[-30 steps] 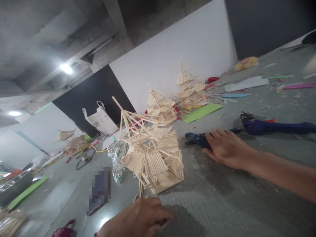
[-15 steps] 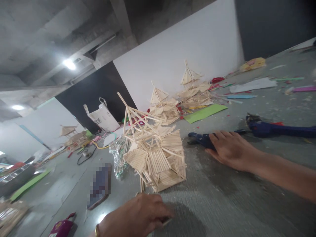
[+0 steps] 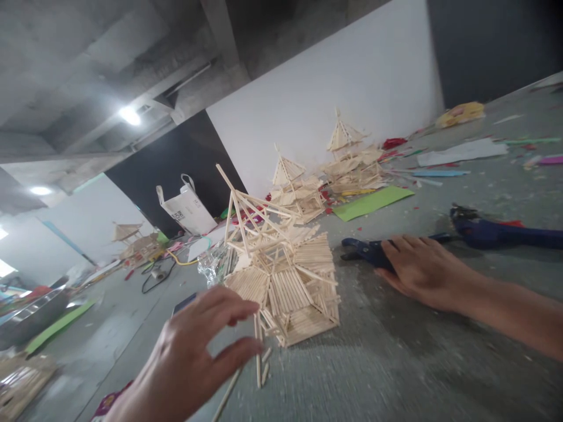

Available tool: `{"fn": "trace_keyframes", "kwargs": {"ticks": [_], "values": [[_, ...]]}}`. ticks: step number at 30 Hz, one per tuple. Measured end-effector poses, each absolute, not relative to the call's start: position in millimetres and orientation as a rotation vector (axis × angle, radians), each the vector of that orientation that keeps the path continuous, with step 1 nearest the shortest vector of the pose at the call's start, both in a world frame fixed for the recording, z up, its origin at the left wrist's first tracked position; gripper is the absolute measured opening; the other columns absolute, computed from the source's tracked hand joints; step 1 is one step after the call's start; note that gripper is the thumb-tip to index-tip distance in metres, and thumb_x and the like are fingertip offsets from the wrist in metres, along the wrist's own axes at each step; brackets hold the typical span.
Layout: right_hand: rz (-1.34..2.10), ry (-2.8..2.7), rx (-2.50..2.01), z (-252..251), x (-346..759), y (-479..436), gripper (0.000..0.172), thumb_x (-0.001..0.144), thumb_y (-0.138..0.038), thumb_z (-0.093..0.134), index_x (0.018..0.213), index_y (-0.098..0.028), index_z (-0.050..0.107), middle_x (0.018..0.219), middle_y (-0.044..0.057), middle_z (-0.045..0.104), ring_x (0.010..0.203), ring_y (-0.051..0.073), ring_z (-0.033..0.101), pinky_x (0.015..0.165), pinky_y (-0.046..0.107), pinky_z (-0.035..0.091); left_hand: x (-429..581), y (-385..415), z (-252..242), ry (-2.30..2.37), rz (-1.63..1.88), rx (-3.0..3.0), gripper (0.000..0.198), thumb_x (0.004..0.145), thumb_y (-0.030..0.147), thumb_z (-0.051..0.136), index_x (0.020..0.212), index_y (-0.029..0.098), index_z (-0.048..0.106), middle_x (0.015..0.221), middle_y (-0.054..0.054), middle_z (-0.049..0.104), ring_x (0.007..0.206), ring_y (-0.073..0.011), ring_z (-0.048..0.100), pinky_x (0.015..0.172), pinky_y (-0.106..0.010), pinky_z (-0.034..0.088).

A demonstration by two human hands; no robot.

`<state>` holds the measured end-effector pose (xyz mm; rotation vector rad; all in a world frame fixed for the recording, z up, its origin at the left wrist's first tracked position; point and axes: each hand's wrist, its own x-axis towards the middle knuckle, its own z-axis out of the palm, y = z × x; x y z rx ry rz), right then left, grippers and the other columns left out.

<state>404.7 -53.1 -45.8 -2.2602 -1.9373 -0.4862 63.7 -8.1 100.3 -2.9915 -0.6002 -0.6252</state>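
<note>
A stick-built pavilion model [image 3: 285, 281] stands on the grey table in front of me, with slatted roof panels and an open spire frame. My left hand [image 3: 197, 346] is at its front left corner, thumb and fingers apart and nothing seen between them. Loose wooden sticks [image 3: 259, 357] lie beside its fingertips. To the right of the model, my right hand [image 3: 422, 269] lies over dark blue pliers [image 3: 367, 249], its fingers curled round them and the jaws pointing at the model. My left hand partly hides a phone [image 3: 183, 303].
A blue-handled tool [image 3: 497, 230] lies past my right hand. Two more stick pavilions [image 3: 297, 190] stand behind, near green paper [image 3: 373, 202]. A white bag [image 3: 187, 210], crinkled clear plastic [image 3: 211, 264] and a metal tray [image 3: 35, 313] are on the left.
My left hand has risen and moved left from the table in front of the model, and its fingers have opened. Loose sticks now show there. My right hand stays on the pliers.
</note>
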Motion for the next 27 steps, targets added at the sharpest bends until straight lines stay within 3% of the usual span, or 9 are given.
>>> {"fn": "trace_keyframes", "kwargs": {"ticks": [13,27], "values": [[-0.717,-1.859,-2.068,-63.6,411.3,-46.5,0.044,0.083,-0.035,0.045,0.104,0.001,0.061,0.099,0.023,0.061,0.094,0.036,0.056,0.078,0.048,0.043,73.0,16.4,93.2,-0.331,-0.538,-2.894,0.023,0.087,0.030,0.057,0.108,0.021,0.053,0.111,-0.007,0.058,0.105,-0.0199,0.053,0.082,-0.036,0.051],[-1.187,-1.798,-1.795,-62.8,411.9,-45.5,0.041,0.081,-0.028,0.039,0.088,0.000,0.068,0.088,0.024,0.065,0.081,0.034,0.062,0.066,0.045,0.051,77.0,36.6,85.2,-0.098,-0.604,-2.762,0.025,0.087,0.038,0.056,0.101,0.017,0.057,0.099,-0.008,0.065,0.092,-0.0185,0.061,0.075,-0.031,0.054]]}}
